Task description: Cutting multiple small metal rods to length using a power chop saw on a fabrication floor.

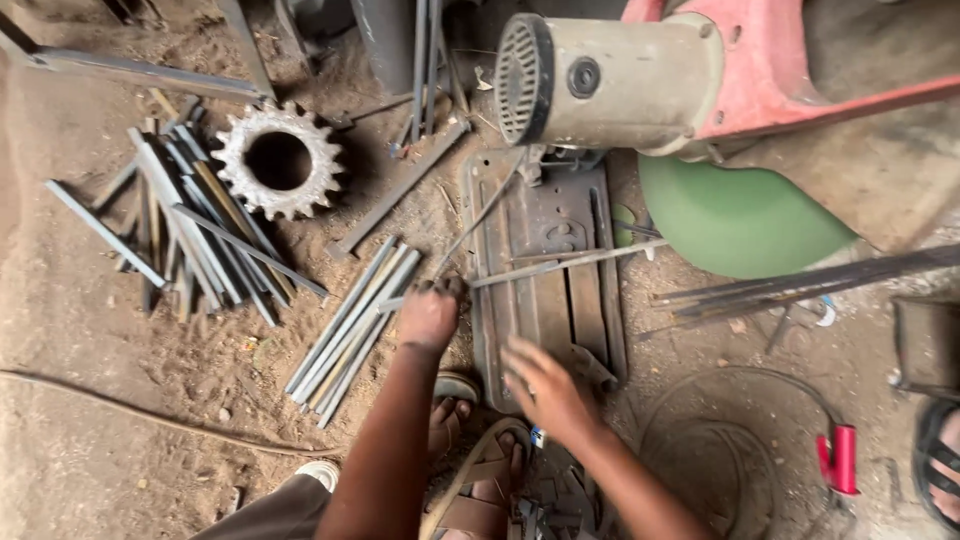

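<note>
Dusty workshop floor: at centre, the left hand (428,315) is closed around a thin grey steel bar (565,263) lying across the rusty saw base (545,270); the right hand (545,385) hovers spread. A cut grey bar bundle (350,330) lies centre-left, long uncut rods (800,282) at right.

Soft, warm daylight falls evenly over the dirt floor (120,400), with no glare and no hard-edged shadows. The brightest patch lies left of the toothed steel sprocket (278,160); above the sprocket, along the top edge, the ground sinks into dim shade. The sprocket and the loose bundle of steel rods (350,330) below it are fairly sharp. The right hand (545,385) is smeared by motion blur, and the left hand (430,315) is slightly soft. Straight bars bow near the frame's edges, a wide-lens distortion.
</note>
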